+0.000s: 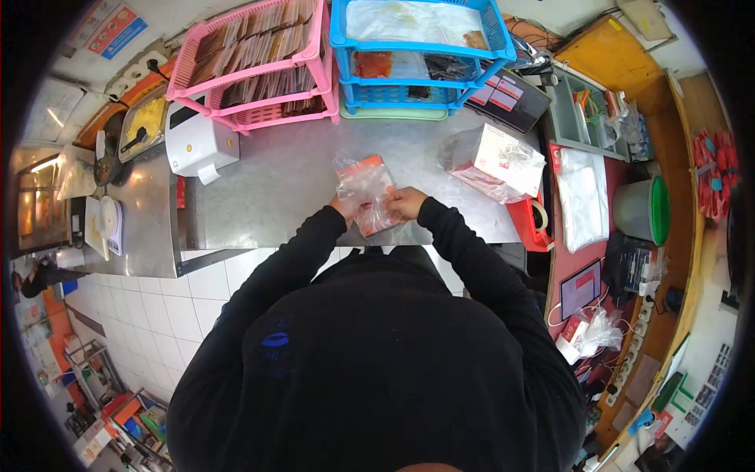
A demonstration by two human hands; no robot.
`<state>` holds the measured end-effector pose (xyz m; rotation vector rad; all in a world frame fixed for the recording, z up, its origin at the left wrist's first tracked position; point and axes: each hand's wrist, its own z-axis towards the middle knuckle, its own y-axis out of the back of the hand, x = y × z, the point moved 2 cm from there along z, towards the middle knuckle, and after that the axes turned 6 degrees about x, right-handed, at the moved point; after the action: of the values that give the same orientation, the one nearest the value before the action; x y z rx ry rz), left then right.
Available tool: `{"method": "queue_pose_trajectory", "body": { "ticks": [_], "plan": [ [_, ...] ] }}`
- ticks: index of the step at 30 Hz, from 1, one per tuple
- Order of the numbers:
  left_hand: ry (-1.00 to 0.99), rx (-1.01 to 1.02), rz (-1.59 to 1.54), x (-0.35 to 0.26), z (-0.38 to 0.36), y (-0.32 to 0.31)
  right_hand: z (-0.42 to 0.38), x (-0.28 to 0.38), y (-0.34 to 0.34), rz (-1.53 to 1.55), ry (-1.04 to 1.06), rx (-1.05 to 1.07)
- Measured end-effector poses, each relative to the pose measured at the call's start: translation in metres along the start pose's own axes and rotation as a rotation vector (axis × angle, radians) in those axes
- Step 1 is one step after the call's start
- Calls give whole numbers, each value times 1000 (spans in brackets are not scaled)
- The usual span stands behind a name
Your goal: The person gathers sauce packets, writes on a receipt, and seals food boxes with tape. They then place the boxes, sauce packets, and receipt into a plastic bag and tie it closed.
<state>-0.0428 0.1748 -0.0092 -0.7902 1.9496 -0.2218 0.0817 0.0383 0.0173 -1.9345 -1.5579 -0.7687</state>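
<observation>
A clear plastic bag (pixel 366 182) with an orange-red and white item inside lies at the front of the metal table (pixel 275 185). My left hand (pixel 344 208) grips the bag's left side, its fingers partly hidden by the crinkled plastic. On the right side, my right hand (pixel 405 203) pinches the plastic between thumb and fingers. Both hands are close together, near the table's front edge.
Behind stand a pink rack (pixel 248 79) of packets and a blue rack (pixel 421 51). A white printer (pixel 200 145) is at left. To the right are a white box (pixel 507 161), a red tape dispenser (pixel 528 226) and a tablet (pixel 510 101).
</observation>
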Motion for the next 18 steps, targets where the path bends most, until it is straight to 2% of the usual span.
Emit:
{"method": "queue_pose_trajectory", "body": {
  "ticks": [2, 8, 11, 14, 15, 18],
  "plan": [
    [64, -10, -113, 0, -2, 1, 2, 8, 2, -84, -26, 121],
    [150, -2, -230, 6, 2, 9, 3, 13, -6, 152, -94, 149],
    [154, -13, -249, 4, 1, 7, 8, 5, -13, 275, 123, 101],
    [120, -1, -239, 3, 1, 4, 5, 0, -23, 295, 223, 39],
    [122, -1, -245, 3, 1, 5, 3, 1, -25, 272, 252, -43],
    [152, 2, -255, 4, 1, 5, -2, 1, -24, 303, 229, -41]
  ]
}}
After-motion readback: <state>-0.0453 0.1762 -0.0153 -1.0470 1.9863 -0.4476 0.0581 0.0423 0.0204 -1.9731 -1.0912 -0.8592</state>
